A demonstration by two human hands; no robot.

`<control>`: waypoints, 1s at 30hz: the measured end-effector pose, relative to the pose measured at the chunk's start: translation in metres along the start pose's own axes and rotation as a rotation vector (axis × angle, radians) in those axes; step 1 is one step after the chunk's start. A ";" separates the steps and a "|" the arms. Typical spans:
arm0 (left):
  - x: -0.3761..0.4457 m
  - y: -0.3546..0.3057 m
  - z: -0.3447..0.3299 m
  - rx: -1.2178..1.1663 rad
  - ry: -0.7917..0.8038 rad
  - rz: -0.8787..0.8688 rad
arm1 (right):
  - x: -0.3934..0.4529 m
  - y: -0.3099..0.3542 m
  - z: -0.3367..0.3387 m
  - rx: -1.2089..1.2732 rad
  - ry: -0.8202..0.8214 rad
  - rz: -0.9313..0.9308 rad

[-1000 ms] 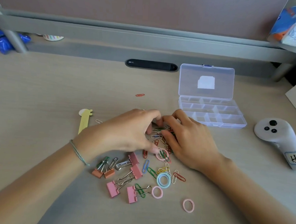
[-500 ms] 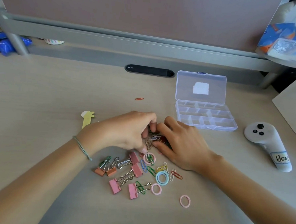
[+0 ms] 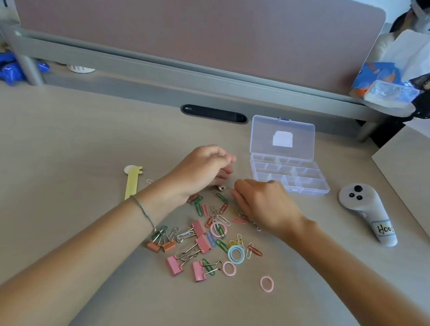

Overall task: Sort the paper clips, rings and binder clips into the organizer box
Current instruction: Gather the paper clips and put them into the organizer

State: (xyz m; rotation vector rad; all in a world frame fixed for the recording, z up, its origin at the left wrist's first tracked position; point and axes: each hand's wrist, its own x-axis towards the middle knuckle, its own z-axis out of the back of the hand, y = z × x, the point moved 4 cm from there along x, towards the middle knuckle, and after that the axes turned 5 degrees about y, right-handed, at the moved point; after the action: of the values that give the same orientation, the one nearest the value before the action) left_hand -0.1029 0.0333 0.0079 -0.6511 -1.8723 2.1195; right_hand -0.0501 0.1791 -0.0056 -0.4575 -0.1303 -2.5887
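Lying nearest on the desk are a lone pink ring, pink binder clips and a blue ring. Beyond them, coloured paper clips spread between the two hands. The right hand rests palm-down on the pile, fingers curled; what it grips I cannot tell. The left hand hovers above the pile, fingers curled round something small that I cannot make out. Farther right stands the clear organizer box, lid up, beside a white controller.
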 end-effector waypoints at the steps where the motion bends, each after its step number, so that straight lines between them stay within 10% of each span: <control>1: 0.001 0.002 -0.005 -0.122 0.018 0.041 | 0.004 0.001 0.006 -0.010 -0.015 0.011; 8: 0.001 0.011 -0.044 -0.820 0.261 0.346 | 0.036 0.009 0.034 -0.072 -0.037 0.230; 15: 0.032 0.014 -0.058 -1.145 0.096 0.456 | 0.056 -0.019 0.023 -0.029 -0.003 0.235; 24: 0.056 -0.004 -0.083 -1.285 -0.048 0.398 | 0.057 -0.048 0.047 0.143 0.172 0.058; 30: 0.069 -0.010 -0.078 -1.388 -0.071 0.334 | 0.033 -0.102 0.073 0.569 -0.066 -0.288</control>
State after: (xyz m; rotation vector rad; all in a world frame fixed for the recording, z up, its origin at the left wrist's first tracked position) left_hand -0.1271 0.1352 0.0000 -1.1391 -3.2676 0.5904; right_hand -0.1060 0.2648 0.0737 -0.3256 -0.9872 -2.6432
